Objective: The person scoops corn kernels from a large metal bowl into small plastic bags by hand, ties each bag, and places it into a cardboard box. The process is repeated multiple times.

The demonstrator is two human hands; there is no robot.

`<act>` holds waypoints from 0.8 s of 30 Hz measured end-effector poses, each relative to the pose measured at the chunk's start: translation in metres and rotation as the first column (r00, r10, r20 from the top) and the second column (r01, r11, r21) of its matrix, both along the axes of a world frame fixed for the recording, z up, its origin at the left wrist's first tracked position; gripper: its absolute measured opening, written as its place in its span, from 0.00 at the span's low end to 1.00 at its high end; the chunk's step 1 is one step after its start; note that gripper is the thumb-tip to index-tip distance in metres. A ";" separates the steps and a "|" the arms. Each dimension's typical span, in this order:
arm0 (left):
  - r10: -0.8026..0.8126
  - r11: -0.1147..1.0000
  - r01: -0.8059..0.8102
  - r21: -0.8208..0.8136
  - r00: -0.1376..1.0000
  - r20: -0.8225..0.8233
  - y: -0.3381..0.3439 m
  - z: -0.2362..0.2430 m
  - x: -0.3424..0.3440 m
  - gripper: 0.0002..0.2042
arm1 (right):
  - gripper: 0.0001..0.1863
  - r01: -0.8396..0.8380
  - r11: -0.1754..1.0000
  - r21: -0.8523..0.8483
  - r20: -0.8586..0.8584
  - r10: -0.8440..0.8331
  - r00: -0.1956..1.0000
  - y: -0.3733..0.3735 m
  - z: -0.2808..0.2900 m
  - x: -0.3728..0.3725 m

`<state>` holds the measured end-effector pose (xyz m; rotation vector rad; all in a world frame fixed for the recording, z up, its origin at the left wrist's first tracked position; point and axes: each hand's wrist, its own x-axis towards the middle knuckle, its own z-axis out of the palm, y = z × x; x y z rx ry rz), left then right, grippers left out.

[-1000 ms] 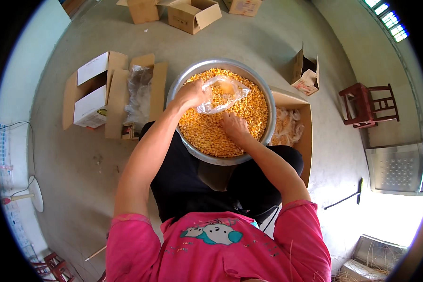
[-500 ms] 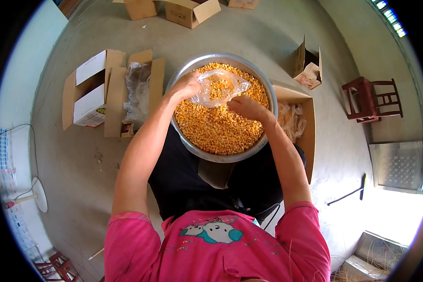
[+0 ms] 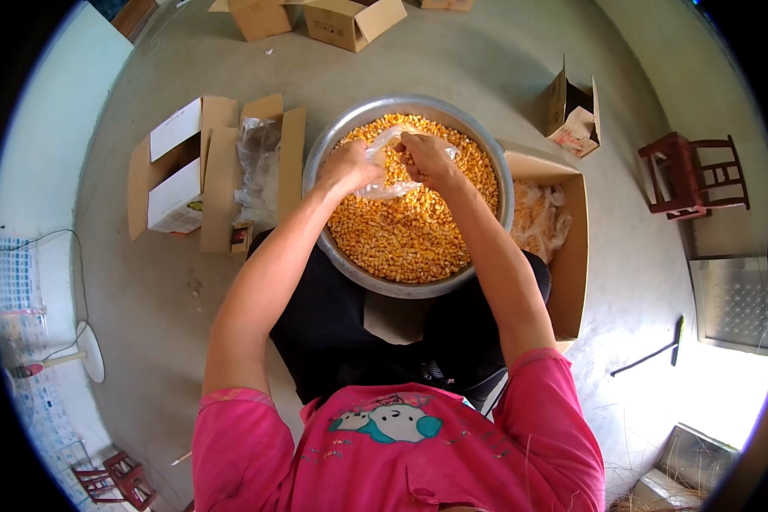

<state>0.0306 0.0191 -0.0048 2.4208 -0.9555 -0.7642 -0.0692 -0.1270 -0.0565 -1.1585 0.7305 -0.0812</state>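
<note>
A wide metal basin point(image 3: 505, 209) full of yellow corn kernels point(image 3: 401, 243) sits at my knees. Over the kernels, a clear plastic bag point(image 3: 386, 189) is pinched at its left side by my left hand point(image 3: 352, 169), whose fingers are closed. My right hand point(image 3: 431, 160) is at the bag's far right side with its fingers curled in. Whatever those fingers grip is hidden by the hand. Some kernels show through and beside the clear film.
Right of the basin stands a cardboard box point(image 3: 575, 247) with filled clear bags point(image 3: 538, 218). Open boxes stand at the left, one holding crumpled plastic point(image 3: 258, 166). A smaller box point(image 3: 573, 115) and a dark red chair point(image 3: 678, 175) are at the right.
My right hand has moved up from the bag's near edge to its far right side. My left hand has shifted slightly right and nearer, still on the bag.
</note>
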 end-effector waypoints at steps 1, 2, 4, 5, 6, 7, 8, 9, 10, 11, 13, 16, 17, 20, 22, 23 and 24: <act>-0.001 1.000 0.001 0.009 0.999 0.040 0.000 -0.002 -0.001 0.19 | 0.15 -0.006 1.000 0.001 -0.015 0.006 1.000 0.002 -0.005 0.005; -0.004 1.000 0.002 0.018 0.997 0.080 0.000 -0.004 -0.001 0.19 | 0.16 -0.011 1.000 0.002 -0.030 0.011 0.999 0.004 -0.011 0.008; -0.007 1.000 0.005 0.026 0.998 0.069 0.000 -0.004 -0.001 0.17 | 0.16 -0.001 0.999 -0.041 -0.045 -0.001 0.999 0.007 -0.020 0.011; -0.008 1.000 0.006 0.030 0.998 0.063 0.000 -0.004 0.000 0.16 | 0.16 0.022 0.998 -0.059 -0.074 -0.026 0.997 0.008 -0.023 0.014; -0.025 0.999 0.024 0.048 0.999 0.038 -0.001 -0.002 0.000 0.16 | 0.16 0.044 0.996 -0.077 -0.103 -0.052 0.993 0.010 -0.026 0.015; -0.043 0.997 0.042 0.065 0.999 0.010 -0.003 0.001 -0.001 0.16 | 0.16 0.058 0.994 -0.092 -0.101 -0.068 0.993 0.008 -0.032 0.016; -0.060 0.995 0.061 0.081 0.998 -0.018 -0.004 0.002 -0.002 0.15 | 0.16 0.072 0.992 -0.107 -0.098 -0.083 0.992 0.007 -0.037 0.018; -0.065 0.995 0.067 0.078 0.998 -0.029 -0.004 0.001 -0.002 0.15 | 0.16 0.085 0.989 -0.121 -0.096 -0.097 0.991 0.006 -0.042 0.020; -0.066 0.995 0.068 0.074 0.997 -0.037 -0.004 0.000 -0.001 0.15 | 0.17 0.081 0.989 -0.122 -0.076 -0.091 0.993 0.006 -0.045 0.023; -0.067 0.995 0.070 0.070 0.997 -0.045 -0.003 -0.001 -0.001 0.16 | 0.18 0.077 0.989 -0.123 -0.056 -0.084 0.995 0.007 -0.048 0.025; -0.066 0.996 0.069 0.047 0.995 -0.076 0.000 -0.007 0.004 0.16 | 0.20 0.038 0.946 -0.322 0.059 -0.020 0.998 0.007 -0.058 0.027; -0.067 0.998 0.067 0.001 0.995 -0.068 -0.002 -0.010 0.005 0.16 | 0.19 0.063 0.577 -0.815 0.236 0.230 0.944 -0.004 -0.086 0.017; -0.064 0.998 0.064 -0.014 0.996 -0.056 -0.003 -0.009 0.004 0.16 | 0.18 0.107 0.396 -0.912 0.250 0.328 0.911 -0.006 -0.090 0.013; 0.012 1.000 -0.011 0.014 0.995 -0.095 0.006 -0.005 0.007 0.17 | 0.21 -0.007 0.890 -0.455 0.198 0.109 0.974 0.015 -0.055 0.013; 0.021 1.000 -0.019 0.022 0.995 -0.097 0.006 -0.003 0.007 0.17 | 0.23 -0.027 0.993 -0.114 0.035 0.031 0.999 0.020 -0.019 0.009; 0.022 0.999 -0.019 0.025 0.995 -0.098 0.004 -0.003 0.007 0.17 | 0.23 -0.065 0.978 -0.197 0.005 0.067 0.998 0.015 -0.013 0.005; 0.011 1.000 -0.010 0.024 0.998 -0.067 0.003 -0.008 0.009 0.17 | 0.24 -0.104 0.955 -0.277 -0.029 0.100 0.995 0.011 -0.006 0.001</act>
